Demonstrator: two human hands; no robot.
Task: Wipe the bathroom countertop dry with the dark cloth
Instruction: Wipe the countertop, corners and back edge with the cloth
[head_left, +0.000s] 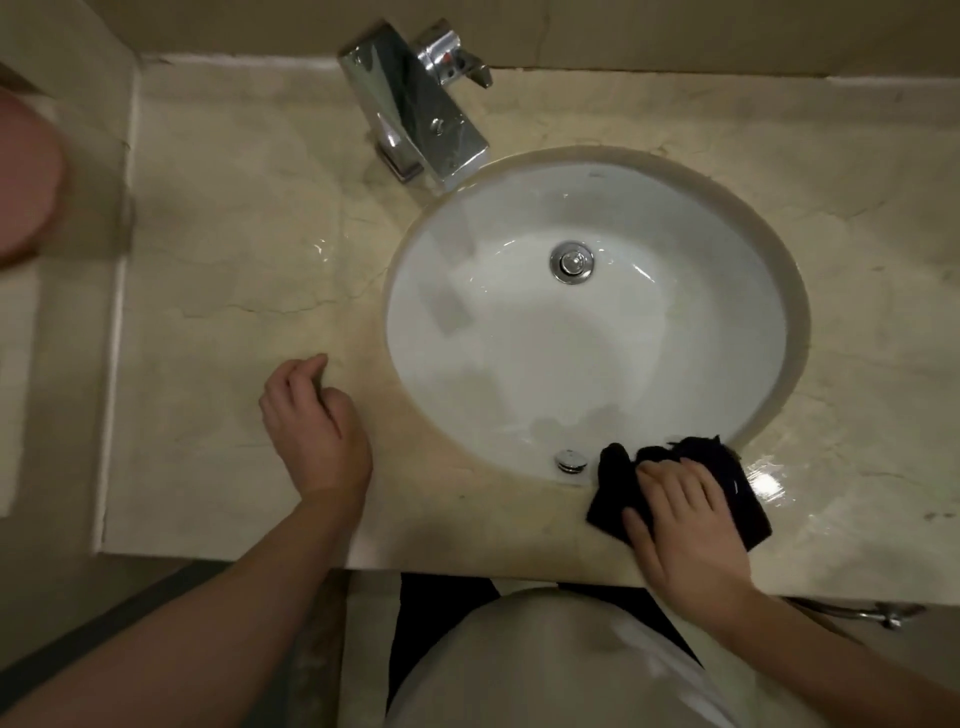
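The dark cloth (727, 470) lies bunched on the front strip of the desk (223, 218), just in front of the white basin (587, 332) at its near right, one corner lapping over the basin's edge beside the small chrome overflow cap (570, 461). It looks soft, light and limp, likely to crumple and drag unless weighted from above, so a flat palm spread over its middle seems the best hold, not a pinch at an edge. The right hand (685, 525) does this, fingers straight and spread, pressing down on the cloth without curling round it. The left hand (311, 421) rests on the stone to the left of the basin, fingers loosely curled, holding nothing. The desk is polished beige marble, probably slick; wet glints show just right of the cloth and again left of the basin, so those patches appear undried. Behind the basin stands a square chrome faucet (421, 109). The counter is boxed in by walls at the back and left, with something pink (26, 176), blurred, at the far left.
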